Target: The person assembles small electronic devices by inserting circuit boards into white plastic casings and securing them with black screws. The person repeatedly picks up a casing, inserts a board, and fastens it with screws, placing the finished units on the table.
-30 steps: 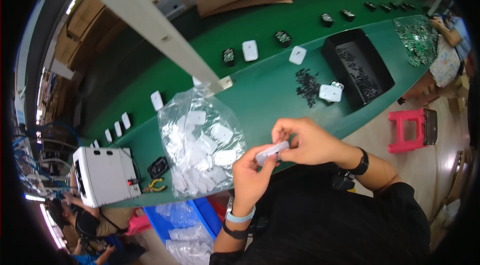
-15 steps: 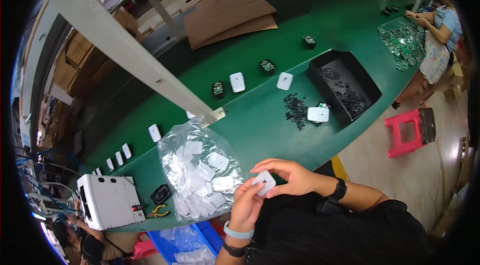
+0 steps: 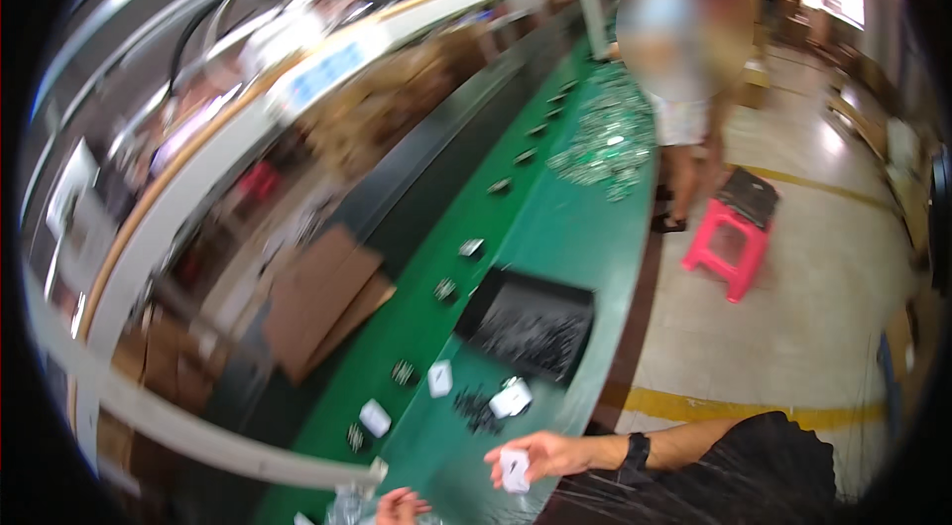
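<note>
My right hand [image 3: 551,455] is closed on a white plastic cover [image 3: 515,470], rounded at the corners with a small dark mark, above the table's near edge. Partly cut off by the lower edge, my left hand [image 3: 399,506] has its fingers apart and nothing visible in them, beside a clear plastic bag [image 3: 347,505]. Ahead of the hands lie a heap of small black parts [image 3: 478,412] and another white cover [image 3: 513,397] by a black tray [image 3: 526,325] of such parts. Further left are a white cover [image 3: 439,378] and a black unit with a green circuit board [image 3: 404,372].
A slanting metal post [image 3: 218,441] crosses the lower left. Brown cardboard [image 3: 322,302] lies beyond the green table [image 3: 421,441]. Circuit boards [image 3: 607,140] are heaped at the far end, where a person [image 3: 684,39] stands. A pink stool [image 3: 729,247] is on the right.
The view has swung right, toward the table's far end. My left hand has let go of the white cover and come apart from my right hand, which still holds it.
</note>
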`<state>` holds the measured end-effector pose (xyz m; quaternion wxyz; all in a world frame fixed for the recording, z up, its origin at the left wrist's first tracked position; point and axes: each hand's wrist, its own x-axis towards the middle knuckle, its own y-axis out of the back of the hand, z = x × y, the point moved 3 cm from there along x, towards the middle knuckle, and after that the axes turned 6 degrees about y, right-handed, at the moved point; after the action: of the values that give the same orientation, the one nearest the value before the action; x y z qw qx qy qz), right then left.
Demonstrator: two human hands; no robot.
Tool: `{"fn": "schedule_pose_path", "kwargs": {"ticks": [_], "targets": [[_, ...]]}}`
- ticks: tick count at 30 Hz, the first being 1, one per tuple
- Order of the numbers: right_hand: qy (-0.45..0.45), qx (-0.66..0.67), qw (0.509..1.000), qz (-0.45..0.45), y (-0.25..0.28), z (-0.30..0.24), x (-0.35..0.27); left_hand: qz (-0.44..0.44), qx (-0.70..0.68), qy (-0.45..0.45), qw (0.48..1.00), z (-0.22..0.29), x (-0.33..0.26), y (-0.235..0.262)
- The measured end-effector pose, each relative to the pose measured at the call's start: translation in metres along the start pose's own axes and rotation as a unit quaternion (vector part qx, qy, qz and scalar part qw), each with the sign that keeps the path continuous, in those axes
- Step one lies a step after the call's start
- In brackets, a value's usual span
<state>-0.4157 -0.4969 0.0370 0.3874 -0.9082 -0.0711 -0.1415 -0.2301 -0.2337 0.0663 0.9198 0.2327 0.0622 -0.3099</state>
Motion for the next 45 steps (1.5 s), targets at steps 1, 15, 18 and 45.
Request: {"fn": "schedule_pose_path", "kwargs": {"ticks": [1, 15, 18, 45], "targets": [[0.007, 0.004, 1.000, -0.008, -0.004, -0.002, -0.001, 0.067, 0.069, -0.069, 0.993, 0.021, 0.029, 0.011], [0.096, 0.029, 0.992, 0.076, -0.047, -0.076, -0.054, 0.281, 0.606, -0.005, 0.744, -0.035, 0.265, 0.055], [0.070, -0.011, 0.994, 0.078, -0.047, -0.075, -0.052, 0.291, 0.595, -0.004, 0.749, -0.043, 0.267, 0.056], [0.063, -0.125, 0.990, 0.013, -0.059, -0.029, 0.046, 0.021, -0.230, -0.167, 0.959, 0.064, -0.086, -0.059]]}}
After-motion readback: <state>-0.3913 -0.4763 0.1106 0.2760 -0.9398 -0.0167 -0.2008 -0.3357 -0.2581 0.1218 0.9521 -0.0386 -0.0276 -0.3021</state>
